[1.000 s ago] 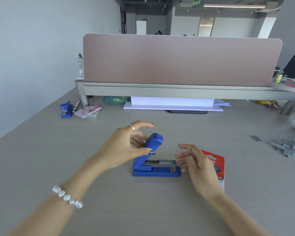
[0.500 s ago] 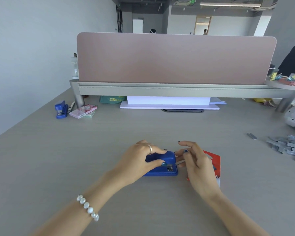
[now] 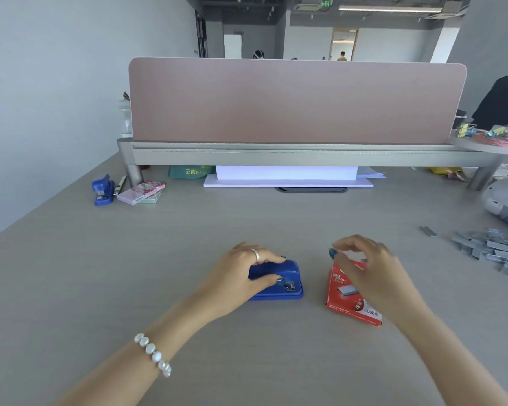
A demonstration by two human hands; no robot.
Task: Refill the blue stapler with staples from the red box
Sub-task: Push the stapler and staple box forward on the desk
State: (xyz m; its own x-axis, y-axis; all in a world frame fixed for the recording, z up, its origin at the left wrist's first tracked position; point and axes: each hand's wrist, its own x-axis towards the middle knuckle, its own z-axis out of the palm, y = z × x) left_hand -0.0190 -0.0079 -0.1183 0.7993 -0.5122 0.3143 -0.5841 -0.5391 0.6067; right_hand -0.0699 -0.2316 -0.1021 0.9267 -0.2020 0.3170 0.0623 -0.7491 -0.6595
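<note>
The blue stapler (image 3: 282, 281) lies closed on the desk in front of me. My left hand (image 3: 241, 273) rests on its top, thumb at the front and fingers wrapped over the lid. To its right the red staple box (image 3: 346, 297) lies flat on the desk. My right hand (image 3: 367, 268) hovers over the box's far end, fingers curled and apart, holding nothing that I can see. The hand hides the box's upper right part.
A pile of loose grey staple strips (image 3: 490, 247) lies at the right edge. A second blue stapler (image 3: 102, 189) and a pink packet (image 3: 140, 192) sit at the far left. A pink divider on a grey shelf (image 3: 296, 155) bounds the desk's back.
The stapler's lid went from raised to pressed shut under my left hand. My right hand moved away from the stapler's front, rightward over the red box.
</note>
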